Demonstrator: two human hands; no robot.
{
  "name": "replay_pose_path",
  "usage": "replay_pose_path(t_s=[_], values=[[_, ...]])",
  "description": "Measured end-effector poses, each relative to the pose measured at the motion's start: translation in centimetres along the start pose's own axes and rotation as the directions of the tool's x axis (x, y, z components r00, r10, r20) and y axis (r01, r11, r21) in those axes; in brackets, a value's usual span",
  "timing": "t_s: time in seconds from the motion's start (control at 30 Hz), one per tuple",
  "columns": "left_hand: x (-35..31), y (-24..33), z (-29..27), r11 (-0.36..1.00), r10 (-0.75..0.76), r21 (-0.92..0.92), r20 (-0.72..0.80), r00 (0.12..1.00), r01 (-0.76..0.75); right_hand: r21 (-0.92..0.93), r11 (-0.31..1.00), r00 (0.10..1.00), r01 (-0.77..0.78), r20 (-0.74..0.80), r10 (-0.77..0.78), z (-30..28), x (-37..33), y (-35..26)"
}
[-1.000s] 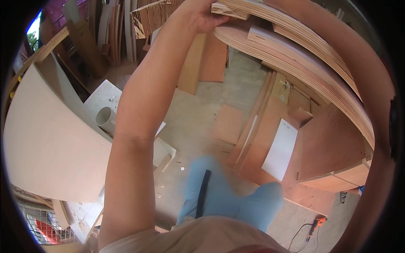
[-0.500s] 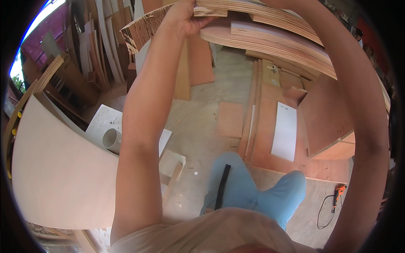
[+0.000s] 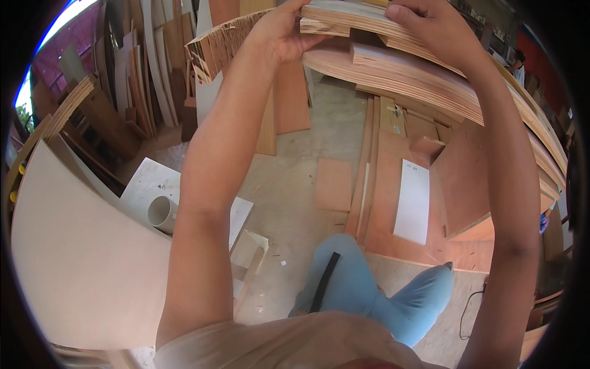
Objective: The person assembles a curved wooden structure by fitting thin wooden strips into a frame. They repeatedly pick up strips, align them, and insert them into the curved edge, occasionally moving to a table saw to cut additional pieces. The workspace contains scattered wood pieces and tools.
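Head view: upper curved panel [image 3: 362,22] sits over lower curved panel [image 3: 393,77], left ends close together, with short block [image 3: 324,27] and longer layered strip [image 3: 381,56] between them. Left hand [image 3: 276,37] is closed on the upper panel's left end, fingers under the short block. Right hand [image 3: 433,27] is farther right at the same panel's near edge, thumb against it; other fingers partly cut off, can't tell if it grips. Progress, my read: bending and layering look done, pieces are stacked; upper panel is in hand, not let go. Anything left beyond that can't be read. Materials: plywood, striped ply edges, long smooth arcs; block and strip straighter, squarer. At left, big cream panel [image 3: 86,258], smooth, bowed, looks matte. Beside it, white board [image 3: 144,187], flat, specked, with hollow pale cylinder [image 3: 161,213] by its right edge. Floor [image 3: 283,190] grey, concrete-looking. On it, reddish plywood sheet [image 3: 382,227], with white rectangular sheet [image 3: 412,203] lying inward from its left edge, smooth and thin-looking.
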State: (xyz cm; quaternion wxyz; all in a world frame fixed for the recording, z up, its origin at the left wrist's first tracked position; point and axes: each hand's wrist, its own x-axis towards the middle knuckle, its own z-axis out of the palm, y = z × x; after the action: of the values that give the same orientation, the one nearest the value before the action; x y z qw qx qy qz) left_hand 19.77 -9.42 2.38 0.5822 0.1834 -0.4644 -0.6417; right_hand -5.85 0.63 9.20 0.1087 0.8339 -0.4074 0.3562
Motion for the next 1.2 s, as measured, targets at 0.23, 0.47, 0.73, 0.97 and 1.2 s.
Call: replay_pose_path(t_s=[0.23, 0.47, 0.73, 0.97, 1.2], values=[[-0.1, -0.5, 0.1, 0.999, 0.042, -0.024, 0.039, 0.998, -0.041, -0.058, 0.997, 0.996, -0.045, -0.075, 0.04, 0.7, -1.8, -2.1], [-1.4, 0.1, 1.2, 0.995, 0.068, -0.076, -0.043, 0.997, -0.071, -0.086, 0.969, 0.94, 0.232, -0.236, -0.246, 2.5, -1.8, -0.8], [-1.6, -0.8, 1.7, 0.984, 0.069, -0.163, 0.005, 0.998, -0.067, -0.785, 0.571, 0.896, 0.241, -0.047, -0.442, 5.7, -0.6, -4.1], [-1.3, -1.0, 1.9, 0.976, 0.044, -0.214, -0.011, 0.999, -0.045, -0.818, 0.535, 0.918, 0.209, -0.024, -0.396, 6.5, -0.1, -4.7], [-1.4, -0.3, 0.0, 0.981, 0.023, -0.192, 0.043, 0.999, -0.014, -0.771, 0.603, 0.905, 0.206, -0.085, -0.417, 6.7, 0.0, -4.7]])
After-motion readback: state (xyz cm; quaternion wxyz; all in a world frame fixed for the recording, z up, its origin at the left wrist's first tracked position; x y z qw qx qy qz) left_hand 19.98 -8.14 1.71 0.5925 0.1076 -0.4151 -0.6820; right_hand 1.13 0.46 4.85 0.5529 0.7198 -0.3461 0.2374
